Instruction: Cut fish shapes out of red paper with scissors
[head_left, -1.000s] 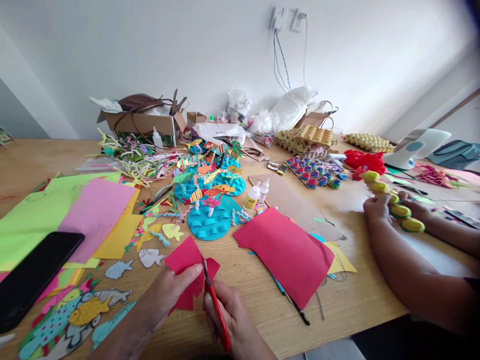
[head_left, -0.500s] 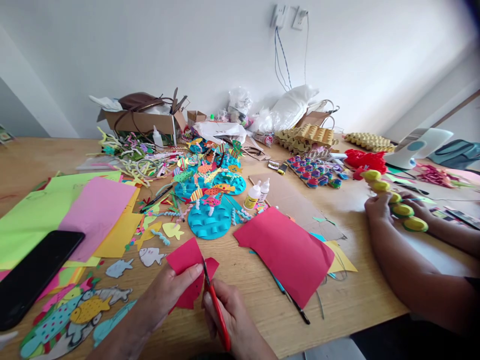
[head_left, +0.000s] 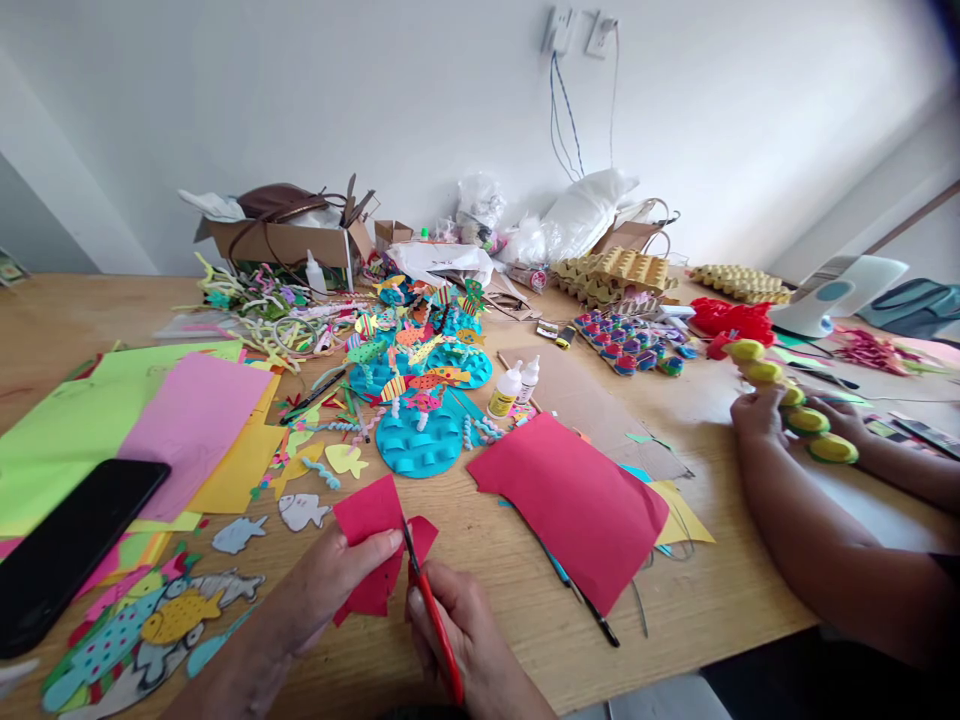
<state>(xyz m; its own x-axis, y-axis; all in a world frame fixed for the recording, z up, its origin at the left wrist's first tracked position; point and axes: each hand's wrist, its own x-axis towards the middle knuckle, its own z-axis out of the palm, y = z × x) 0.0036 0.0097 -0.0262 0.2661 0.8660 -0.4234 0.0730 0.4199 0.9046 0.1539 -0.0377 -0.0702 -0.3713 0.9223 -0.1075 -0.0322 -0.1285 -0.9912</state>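
My left hand pinches a small piece of red paper between thumb and fingers, low in the middle of the view. In my right hand is a pair of scissors with red handles. Their dark blades lie across the paper's right side, where a cut flap leans away. A larger red sheet rests on the table to the right of my hands. Cut-out fish lie to the left, among them a white fish, a pale blue fish and a yellow-orange fish.
Blue round bases with paper fish stand beyond my hands, beside glue bottles. At left are coloured sheets and a black phone. On the right, another person's hands hold a yellow and green egg-carton strip.
My left hand and forearm have shifted very slightly left. The scissors stay at the red paper with almost no visible movement.
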